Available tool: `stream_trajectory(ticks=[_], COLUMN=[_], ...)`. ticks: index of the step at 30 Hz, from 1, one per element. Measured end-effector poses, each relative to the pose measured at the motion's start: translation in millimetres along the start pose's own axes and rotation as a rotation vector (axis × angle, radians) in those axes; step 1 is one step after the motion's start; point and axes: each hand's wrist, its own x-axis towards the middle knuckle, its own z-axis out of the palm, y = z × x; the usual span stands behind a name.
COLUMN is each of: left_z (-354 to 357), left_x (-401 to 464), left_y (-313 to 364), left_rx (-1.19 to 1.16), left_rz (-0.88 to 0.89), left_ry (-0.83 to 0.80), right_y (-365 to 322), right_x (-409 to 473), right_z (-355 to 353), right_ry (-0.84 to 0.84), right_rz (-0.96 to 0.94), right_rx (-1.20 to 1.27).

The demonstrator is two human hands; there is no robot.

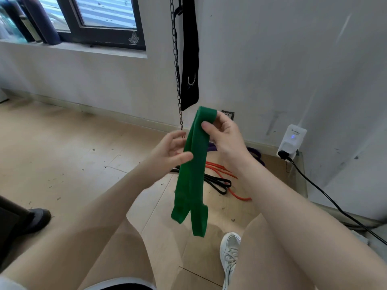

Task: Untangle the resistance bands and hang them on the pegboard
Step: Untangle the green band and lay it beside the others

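A wide green resistance band (191,176) hangs folded in front of me, its looped ends dangling above the floor. My right hand (225,135) pinches its top fold between thumb and fingers. My left hand (170,151) holds the band lower down, thumb across its front and fingers behind. On the floor behind the band lie an orange band (226,174), a black band (217,185) and a purple band (256,153), heaped near the wall. No pegboard is in view.
A metal chain (177,65) and a black strap (189,65) hang down the white wall. A white plug-in device (291,141) with a black cable (326,195) sits at the right. A window (98,19) is upper left. Someone's dark shoe (36,218) stands at left.
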Motion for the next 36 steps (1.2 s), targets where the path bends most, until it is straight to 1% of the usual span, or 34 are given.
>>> stream_trajectory(ticks=[1,2,4,6,10,12,13,15,18,21,23,24,25,27,30,31,32,33,34,35,36], left_z=[9,18,32,43,58,58,57,54,51,41,32,29,27,26,21,15,5,-7,-20,-30,-36], left_x=[0,0,2,3,7,12,14,15,15,18,20,21,22,24,26,25,22,19,15,10,9], left_y=[-6,-10,-14,-13,-8,-8,-9,-10,-4,2,2,0,-3,-8,-8,-4,1,8,16,24,30], left_rx=[-0.013,-0.024,-0.091,-0.151,-0.067,-0.057,-0.076,-0.152,-0.301,-0.398,-0.438,-0.448,-0.457,-0.473,-0.465,-0.413,-0.307,-0.122,0.157,0.502,0.88], left_rz=[0.01,0.038,0.111,0.169,0.246,0.234,0.211,0.171,0.176,0.193,0.194,0.188,0.169,0.118,0.03,0.006,0.006,0.058,0.18,0.357,0.537], left_ry=[0.013,0.069,0.233,0.317,0.438,0.486,0.494,0.516,0.493,0.489,0.486,0.477,0.468,0.449,0.356,0.345,0.375,0.444,0.496,0.493,0.424], right_y=[-3,-6,-9,-11,-10,-9,-10,-11,4,22,27,29,33,41,47,48,48,48,48,50,52], right_x=[2,4,7,10,12,13,12,10,0,-10,-15,-16,-15,-12,-6,-4,-2,-1,-1,0,1], right_z=[0,0,-1,-4,-6,-6,-6,-6,-4,-7,-8,-5,-2,6,10,9,7,4,2,1,0], right_ry=[-0.014,-0.023,-0.025,-0.021,-0.018,-0.015,-0.018,-0.083,-0.218,-0.296,-0.357,-0.372,-0.371,-0.297,-0.165,-0.13,-0.094,-0.059,-0.033,-0.016,0.002], right_rz=[-0.013,-0.019,-0.005,0.01,0.011,-0.013,-0.04,-0.061,0.057,0.156,0.181,0.163,0.126,0.064,0.052,0.029,-0.002,-0.031,-0.053,-0.084,-0.14], right_rx=[0.086,0.165,0.288,0.349,0.319,0.216,0.116,-0.041,-0.03,-0.054,-0.164,-0.253,-0.346,-0.474,-0.535,-0.588,-0.655,-0.722,-0.784,-0.86,-0.969])
